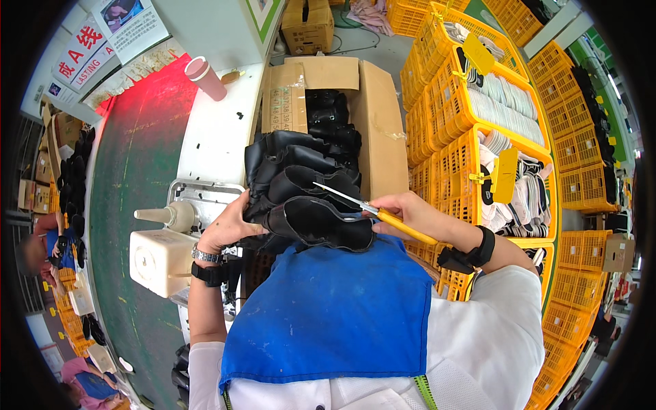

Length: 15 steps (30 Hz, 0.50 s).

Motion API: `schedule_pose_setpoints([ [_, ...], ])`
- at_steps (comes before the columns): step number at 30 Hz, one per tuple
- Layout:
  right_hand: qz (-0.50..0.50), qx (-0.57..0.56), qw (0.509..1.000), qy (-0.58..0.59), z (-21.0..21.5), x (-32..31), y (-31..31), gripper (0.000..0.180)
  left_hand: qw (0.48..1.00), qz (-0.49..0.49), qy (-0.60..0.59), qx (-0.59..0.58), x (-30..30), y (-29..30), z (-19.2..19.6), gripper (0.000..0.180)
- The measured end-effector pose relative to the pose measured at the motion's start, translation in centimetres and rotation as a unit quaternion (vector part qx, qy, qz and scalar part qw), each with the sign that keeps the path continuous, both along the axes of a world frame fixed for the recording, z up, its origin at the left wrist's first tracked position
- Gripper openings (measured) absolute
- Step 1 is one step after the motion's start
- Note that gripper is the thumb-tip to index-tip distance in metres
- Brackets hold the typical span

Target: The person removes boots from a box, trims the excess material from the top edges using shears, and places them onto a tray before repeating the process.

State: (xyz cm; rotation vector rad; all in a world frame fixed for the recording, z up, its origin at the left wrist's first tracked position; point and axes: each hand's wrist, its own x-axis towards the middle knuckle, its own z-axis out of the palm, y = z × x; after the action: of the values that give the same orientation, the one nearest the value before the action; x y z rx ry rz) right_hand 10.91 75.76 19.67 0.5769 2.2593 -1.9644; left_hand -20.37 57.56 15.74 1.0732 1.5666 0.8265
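The nearest black upper [301,229] lay above the apron [328,311], at the front of a row of others [263,160] reaching the open box [386,130], which held more. Work seemed partway; which pieces were finished could not be told. The right hand [403,210] pinched a yellow-handled tool [410,227] over that upper. The left hand [229,224] laid its thumb against the upper's end, other fingers too hidden to judge their grip. The green-and-white desk [130,171] carried a tray [236,185], bottle [179,216] and cup [205,78]; yellow crates [437,96] stood right.
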Motion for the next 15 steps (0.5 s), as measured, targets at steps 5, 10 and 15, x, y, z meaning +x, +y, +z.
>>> schedule_pose_setpoints([
  [5,-0.001,0.077,0.997,0.022,-0.5,0.5,0.9,0.037,1.0,0.002,-0.024,0.01,0.2,0.0,0.5,0.078],
  [10,-0.034,0.047,0.998,-0.033,0.0,0.7,2.0,0.038,1.0,-0.006,-0.001,0.004,0.1,0.0,0.5,0.08],
  [15,0.046,0.101,0.994,0.015,0.6,0.4,1.9,0.034,1.0,-0.014,0.01,0.018,0.0,-0.2,0.1,0.08],
])
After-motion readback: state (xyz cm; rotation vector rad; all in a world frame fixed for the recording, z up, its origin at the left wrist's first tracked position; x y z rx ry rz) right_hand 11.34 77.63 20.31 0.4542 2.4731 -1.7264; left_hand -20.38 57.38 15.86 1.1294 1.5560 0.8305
